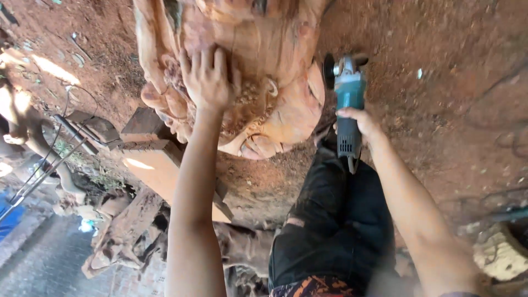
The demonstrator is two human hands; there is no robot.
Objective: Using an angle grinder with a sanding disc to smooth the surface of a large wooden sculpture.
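Observation:
A large reddish wood carving with rounded, curled relief shapes fills the upper middle of the head view. My left hand lies flat on its carved surface, fingers spread. My right hand grips the body of a teal and grey angle grinder. The grinder's dark disc sits right at the carving's right edge. My leg in dark trousers shows below, between my arms.
Red sawdust-covered ground surrounds the carving. A squared timber block props the carving at the left. Cables, wood offcuts and a grey paved patch lie lower left. A pale log end is at the lower right.

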